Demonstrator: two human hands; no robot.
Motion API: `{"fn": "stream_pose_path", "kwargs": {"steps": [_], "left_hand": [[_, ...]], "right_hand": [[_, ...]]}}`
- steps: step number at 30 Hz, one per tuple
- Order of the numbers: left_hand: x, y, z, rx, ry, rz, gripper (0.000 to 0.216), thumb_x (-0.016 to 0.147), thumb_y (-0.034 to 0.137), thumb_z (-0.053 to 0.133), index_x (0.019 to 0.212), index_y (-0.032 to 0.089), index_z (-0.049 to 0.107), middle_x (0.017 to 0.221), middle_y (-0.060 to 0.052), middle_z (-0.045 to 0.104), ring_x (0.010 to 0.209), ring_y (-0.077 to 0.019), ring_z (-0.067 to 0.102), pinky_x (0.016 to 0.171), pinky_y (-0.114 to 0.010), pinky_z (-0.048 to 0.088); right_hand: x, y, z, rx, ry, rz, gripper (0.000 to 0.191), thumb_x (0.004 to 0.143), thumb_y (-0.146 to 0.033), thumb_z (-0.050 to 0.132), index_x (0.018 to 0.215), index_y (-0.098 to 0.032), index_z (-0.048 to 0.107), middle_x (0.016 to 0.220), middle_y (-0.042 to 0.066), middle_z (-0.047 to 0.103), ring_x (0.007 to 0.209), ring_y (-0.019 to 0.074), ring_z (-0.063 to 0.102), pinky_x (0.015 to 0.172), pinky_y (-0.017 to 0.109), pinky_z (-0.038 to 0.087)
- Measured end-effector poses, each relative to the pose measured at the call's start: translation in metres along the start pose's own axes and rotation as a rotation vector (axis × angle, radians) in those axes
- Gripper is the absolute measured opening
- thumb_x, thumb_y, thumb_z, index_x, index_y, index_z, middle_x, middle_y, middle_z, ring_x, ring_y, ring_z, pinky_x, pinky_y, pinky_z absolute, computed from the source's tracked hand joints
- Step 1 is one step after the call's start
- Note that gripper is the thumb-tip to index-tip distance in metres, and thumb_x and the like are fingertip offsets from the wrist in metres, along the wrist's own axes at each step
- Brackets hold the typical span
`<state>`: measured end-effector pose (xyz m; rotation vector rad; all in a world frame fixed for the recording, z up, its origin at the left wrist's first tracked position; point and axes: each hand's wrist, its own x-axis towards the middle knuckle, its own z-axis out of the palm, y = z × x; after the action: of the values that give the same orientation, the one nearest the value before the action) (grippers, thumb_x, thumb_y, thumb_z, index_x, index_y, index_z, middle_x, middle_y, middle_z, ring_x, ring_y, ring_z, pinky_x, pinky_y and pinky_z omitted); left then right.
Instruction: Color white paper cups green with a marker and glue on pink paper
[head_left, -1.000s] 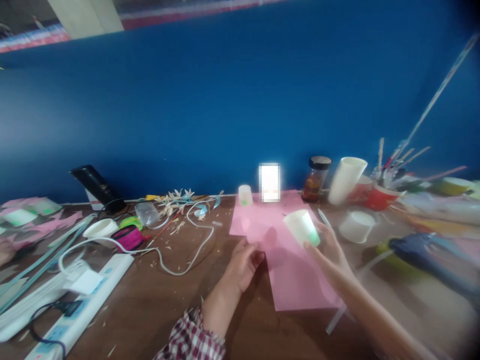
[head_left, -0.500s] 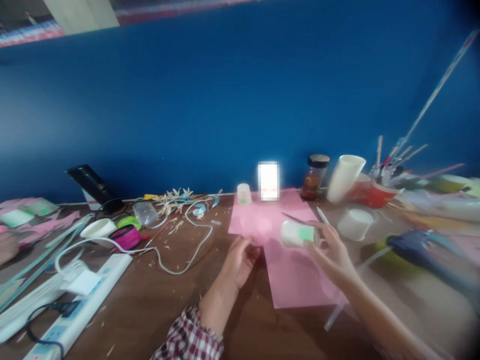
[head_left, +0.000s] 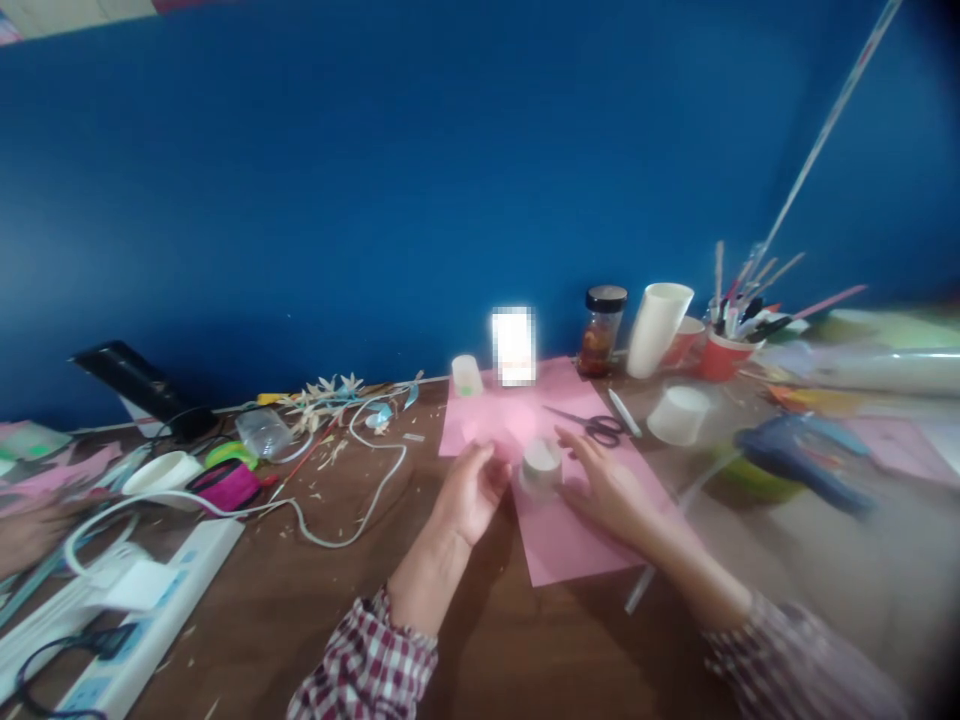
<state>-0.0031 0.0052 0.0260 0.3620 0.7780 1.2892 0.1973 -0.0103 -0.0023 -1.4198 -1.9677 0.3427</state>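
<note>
A small white paper cup [head_left: 540, 466] stands upside down on a pink paper sheet [head_left: 577, 540] on the brown table. My right hand [head_left: 607, 492] lies just right of the cup, fingers stretched towards it and fingertips at its side; the hand holds nothing. My left hand [head_left: 471, 490] rests at the sheet's left edge, just left of the cup. Its fingers are curled in, and I cannot see what, if anything, is in them. Black-handled scissors [head_left: 596, 425] lie on the sheet behind my right hand.
Another small upturned cup [head_left: 466, 376], a dark-lidded jar [head_left: 601, 330], a tall white cup [head_left: 658, 315] and a red cup of brushes [head_left: 724, 350] line the blue wall. A white bowl [head_left: 679, 414] and blue glue gun [head_left: 802, 465] sit right. Cables, tape rolls and a power strip [head_left: 142, 610] crowd the left.
My right hand brought the cup down from the air, turned it over and set it upside down on the pink sheet, then let go. The camera tilted down.
</note>
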Motion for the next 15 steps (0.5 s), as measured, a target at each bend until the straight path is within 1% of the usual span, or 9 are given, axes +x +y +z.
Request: {"fn": "stream_pose_path", "kwargs": {"steps": [3,5,9,12,15], "left_hand": [[0.003,0.006,0.002,0.021,0.008,0.009,0.009,0.076,0.009,0.068,0.079,0.015,0.063,0.071,0.000,0.067,0.062,-0.0085,0.064,0.057,-0.016,0.054],[0.002,0.009,0.006,0.040,-0.001,0.010,0.008,0.077,0.008,0.067,0.081,0.014,0.063,0.072,0.000,0.067,0.062,-0.0090,0.064,0.057,-0.017,0.055],[-0.002,0.013,0.014,0.057,-0.005,0.015,0.009,0.077,0.007,0.066,0.081,0.014,0.063,0.071,0.001,0.066,0.060,-0.0083,0.063,0.055,-0.017,0.053],[-0.006,0.012,0.016,0.056,-0.006,0.021,0.008,0.078,0.007,0.065,0.081,0.014,0.063,0.071,0.001,0.066,0.059,-0.0076,0.063,0.054,-0.016,0.052],[-0.011,0.008,0.015,0.053,-0.012,0.013,0.007,0.079,0.007,0.063,0.080,0.013,0.063,0.071,-0.001,0.067,0.059,-0.0081,0.063,0.054,-0.016,0.053]], "right_hand": [[0.000,0.001,-0.002,0.007,0.000,-0.014,0.069,0.076,-0.016,0.055,0.142,-0.025,0.038,0.127,0.014,0.059,0.111,0.0313,0.060,0.089,0.047,0.051],[0.000,0.000,-0.003,0.047,-0.006,-0.017,0.069,0.077,-0.016,0.058,0.142,-0.024,0.037,0.126,0.014,0.059,0.112,0.0313,0.059,0.091,0.048,0.050],[0.002,-0.006,-0.001,0.169,0.026,-0.018,0.070,0.076,-0.027,0.069,0.138,-0.025,0.039,0.121,0.013,0.060,0.110,0.0310,0.060,0.087,0.047,0.052],[0.005,-0.009,0.003,0.241,0.079,-0.021,0.056,0.078,-0.037,0.070,0.127,-0.025,0.046,0.116,0.011,0.062,0.105,0.0287,0.061,0.084,0.045,0.052],[0.007,-0.006,0.005,0.245,0.107,-0.012,0.038,0.081,-0.036,0.067,0.113,-0.023,0.053,0.108,0.009,0.065,0.098,0.0266,0.063,0.081,0.043,0.053]]}}
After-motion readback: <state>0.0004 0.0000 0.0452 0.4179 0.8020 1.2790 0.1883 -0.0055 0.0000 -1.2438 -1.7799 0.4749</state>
